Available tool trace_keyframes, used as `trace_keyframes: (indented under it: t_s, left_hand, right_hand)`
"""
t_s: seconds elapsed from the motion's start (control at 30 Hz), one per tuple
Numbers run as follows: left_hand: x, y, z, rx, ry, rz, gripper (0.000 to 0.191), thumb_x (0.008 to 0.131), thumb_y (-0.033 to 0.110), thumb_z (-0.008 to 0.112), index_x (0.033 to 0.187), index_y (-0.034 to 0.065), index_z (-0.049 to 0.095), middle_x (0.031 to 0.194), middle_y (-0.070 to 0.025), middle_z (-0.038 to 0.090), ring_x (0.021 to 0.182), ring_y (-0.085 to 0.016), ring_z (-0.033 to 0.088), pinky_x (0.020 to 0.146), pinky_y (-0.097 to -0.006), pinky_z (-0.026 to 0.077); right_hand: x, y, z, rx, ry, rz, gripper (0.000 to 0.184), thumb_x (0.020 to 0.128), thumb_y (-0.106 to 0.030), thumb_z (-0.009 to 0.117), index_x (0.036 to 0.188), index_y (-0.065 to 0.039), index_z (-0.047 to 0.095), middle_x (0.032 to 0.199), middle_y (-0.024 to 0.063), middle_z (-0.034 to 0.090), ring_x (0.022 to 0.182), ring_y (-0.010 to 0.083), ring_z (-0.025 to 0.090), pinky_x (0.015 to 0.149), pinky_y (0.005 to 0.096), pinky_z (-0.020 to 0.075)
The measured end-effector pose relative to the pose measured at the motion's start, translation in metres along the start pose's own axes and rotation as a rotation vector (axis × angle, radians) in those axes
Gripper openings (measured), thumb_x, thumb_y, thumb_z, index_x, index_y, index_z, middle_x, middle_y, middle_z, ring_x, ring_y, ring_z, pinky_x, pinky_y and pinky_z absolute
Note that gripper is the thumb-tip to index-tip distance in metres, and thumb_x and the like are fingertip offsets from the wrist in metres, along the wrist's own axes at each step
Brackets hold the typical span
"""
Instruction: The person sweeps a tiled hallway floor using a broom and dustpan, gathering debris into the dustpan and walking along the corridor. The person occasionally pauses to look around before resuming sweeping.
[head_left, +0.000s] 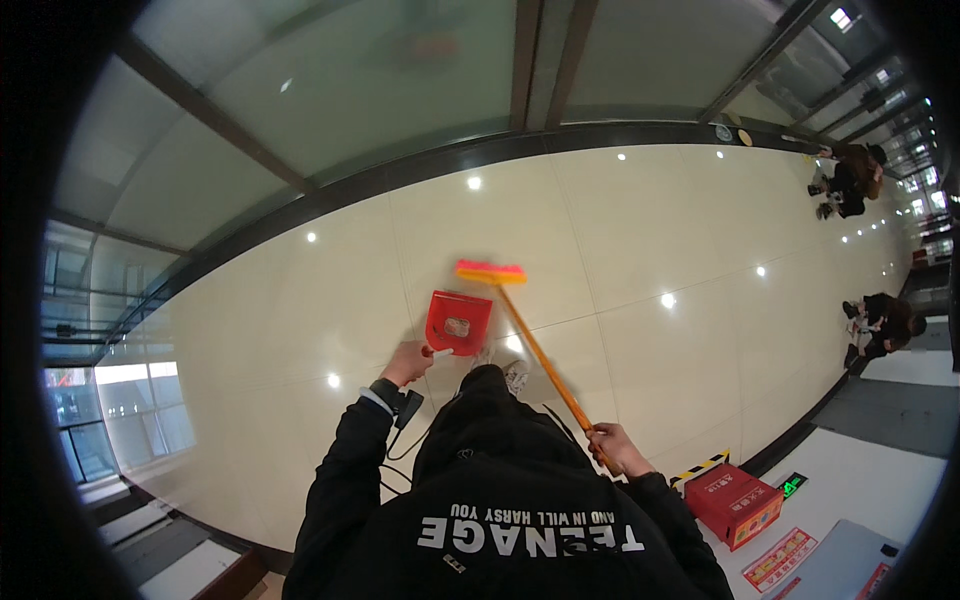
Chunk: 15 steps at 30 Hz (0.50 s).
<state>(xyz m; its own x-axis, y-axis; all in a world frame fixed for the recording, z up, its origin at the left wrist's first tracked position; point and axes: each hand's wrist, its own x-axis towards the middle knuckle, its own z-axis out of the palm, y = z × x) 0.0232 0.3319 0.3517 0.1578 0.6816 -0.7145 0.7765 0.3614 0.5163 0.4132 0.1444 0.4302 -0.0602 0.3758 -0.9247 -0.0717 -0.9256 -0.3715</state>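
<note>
My left hand (409, 363) is closed on the pale handle end of a red plastic dustpan (442, 304), which is in front of my shoes. Something pale and brownish shows in the middle of the pan; whether it is litter or a label I cannot tell. My right hand (615, 448) grips the upper part of a broom's wooden handle (550, 367). From there the handle slants forward and left to the broom head (491, 271), orange with pink bristles and slightly blurred, just beyond the dustpan's front edge. The two do not plainly touch.
Glossy cream floor tiles (660, 225) reflect ceiling lights. Framed glass panels (420, 90) with a dark base strip run along the far side. A red fire extinguisher box (731, 499) stands by the wall at lower right. Two people (851, 180) are crouched or seated at far right.
</note>
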Motion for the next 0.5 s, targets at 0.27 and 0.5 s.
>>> trace_keyframes:
  t_s: [0.27, 0.5]
  left_hand:
    - [0.087, 0.06, -0.034, 0.179, 0.162, 0.351, 0.019, 0.073, 0.02, 0.057, 0.077, 0.0018, 0.056, 0.062, -0.0122, 0.059, 0.053, -0.023, 0.058, 0.052, -0.034, 0.047]
    - [0.186, 0.124, -0.056, 0.242, 0.095, 0.443, 0.014, 0.07, 0.017, 0.057, 0.075, 0.0037, 0.056, 0.073, -0.0151, 0.06, 0.071, -0.033, 0.058, 0.064, -0.0403, 0.046]
  right_hand:
    - [0.062, -0.068, -0.027, 0.379, 0.183, -0.093, 0.021, 0.081, -0.002, 0.047, 0.097, -0.004, 0.034, 0.062, 0.0093, 0.042, 0.042, 0.0106, 0.035, 0.034, 0.0234, 0.0297]
    - [0.109, -0.178, -0.076, 0.584, 0.274, -0.221, 0.018, 0.085, -0.011, 0.049, 0.097, -0.005, 0.037, 0.058, 0.0029, 0.036, 0.043, 0.0089, 0.034, 0.035, 0.0219, 0.0311]
